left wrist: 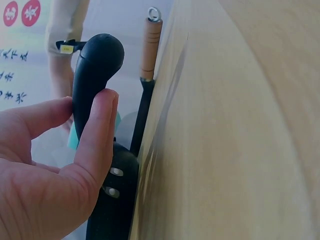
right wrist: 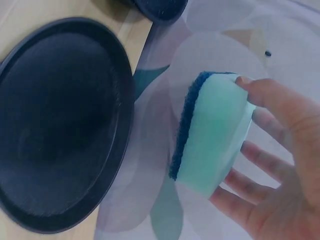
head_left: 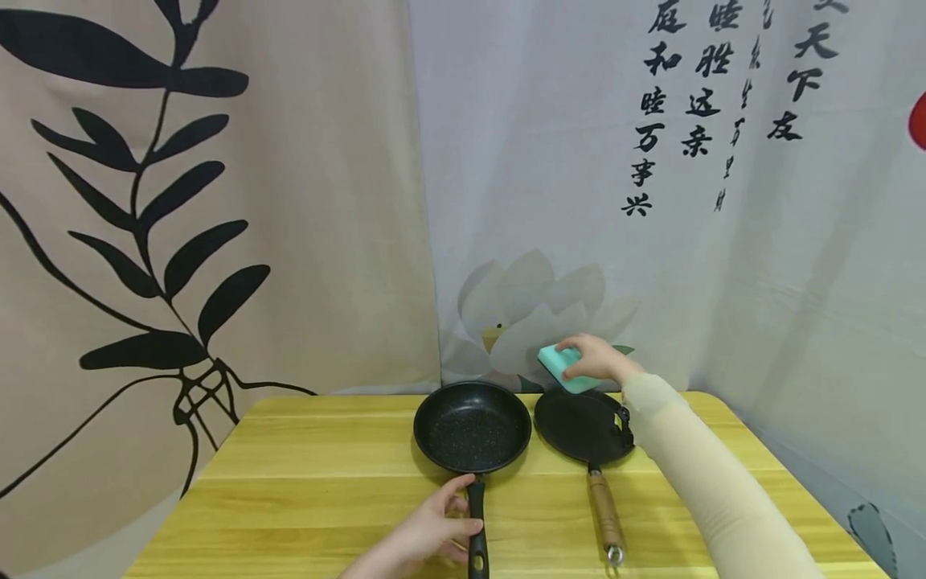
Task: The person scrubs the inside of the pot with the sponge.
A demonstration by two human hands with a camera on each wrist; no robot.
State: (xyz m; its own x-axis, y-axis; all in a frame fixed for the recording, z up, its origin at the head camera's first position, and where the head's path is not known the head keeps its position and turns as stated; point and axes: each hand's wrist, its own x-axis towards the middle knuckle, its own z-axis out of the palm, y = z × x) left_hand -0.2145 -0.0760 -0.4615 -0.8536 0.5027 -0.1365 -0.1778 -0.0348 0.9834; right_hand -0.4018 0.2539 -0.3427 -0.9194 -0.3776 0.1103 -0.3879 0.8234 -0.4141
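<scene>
A black speckled frying pan [head_left: 472, 430] stands on the table, its handle toward me. My left hand [head_left: 437, 527] pinches its black handle [left wrist: 95, 62] between thumb and fingers, as the left wrist view shows up close. To the right lies a flat black pan [head_left: 579, 422] with a wooden handle [head_left: 606, 511]. Above that pan's far edge, my right hand [head_left: 593, 358] grips a mint-green sponge [right wrist: 215, 130] by its edges. A dark blue scouring layer [right wrist: 187, 125] on the sponge faces the flat pan, with a gap between them.
Both pans rest on a yellow wood-grain table [head_left: 311, 482]. Behind its far edge hangs a printed curtain [head_left: 347, 201] with dark leaves, a lotus and writing. The two pans stand close side by side.
</scene>
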